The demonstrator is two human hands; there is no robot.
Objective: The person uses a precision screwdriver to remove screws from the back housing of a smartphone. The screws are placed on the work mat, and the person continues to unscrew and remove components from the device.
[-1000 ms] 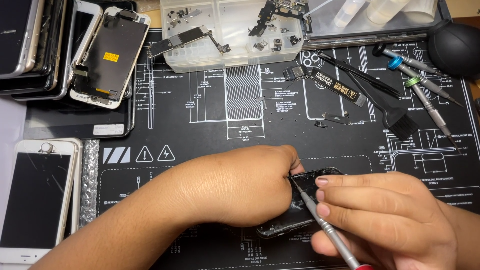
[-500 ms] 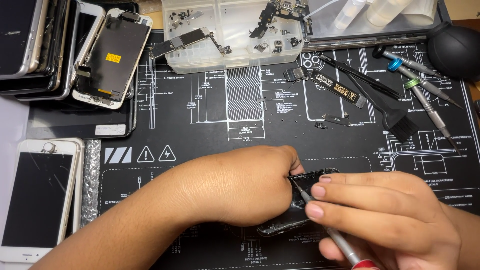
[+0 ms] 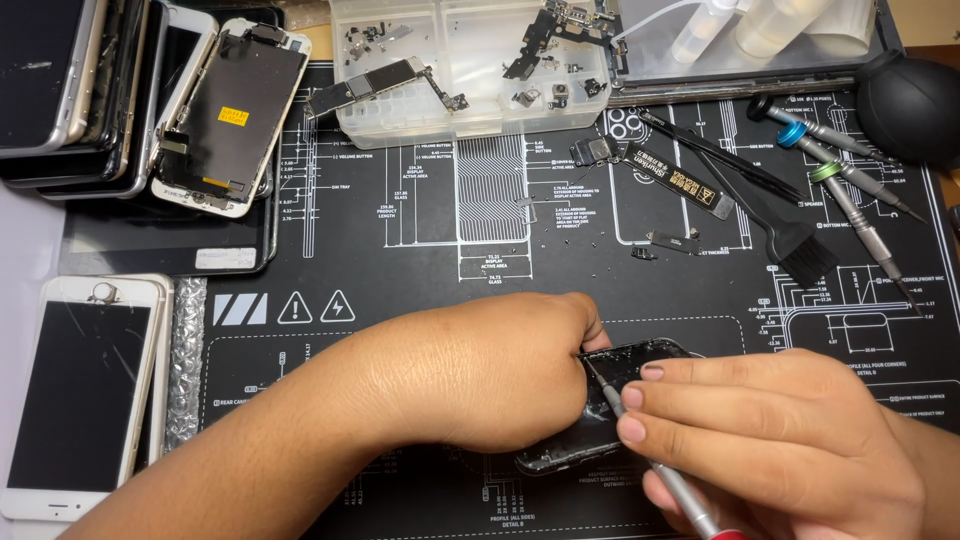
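A black work mat (image 3: 420, 250) printed with white diagrams covers most of the table. On the far left, a stack of phones (image 3: 60, 90) leans against an opened phone screen (image 3: 225, 115) lying face down, and a white phone (image 3: 85, 395) with a cracked screen lies nearer. At the back stands a clear parts tray (image 3: 470, 70) with small metal and circuit pieces in its compartments. To the right sit a black rubber blower (image 3: 915, 100), a black brush (image 3: 780, 225) and three loose screwdrivers (image 3: 850, 190) with coloured collars.

Near the front, the left hand (image 3: 480, 370) is curled over and pressing down on a small dark phone body (image 3: 600, 410), which lies flat on the mat between the two hands, mostly covered by them. The right hand (image 3: 790, 440) is closed around a thin silver screwdriver (image 3: 650, 455), fingers pinching the shaft; its tip touches the upper part of the phone body, just beside the left fingertips
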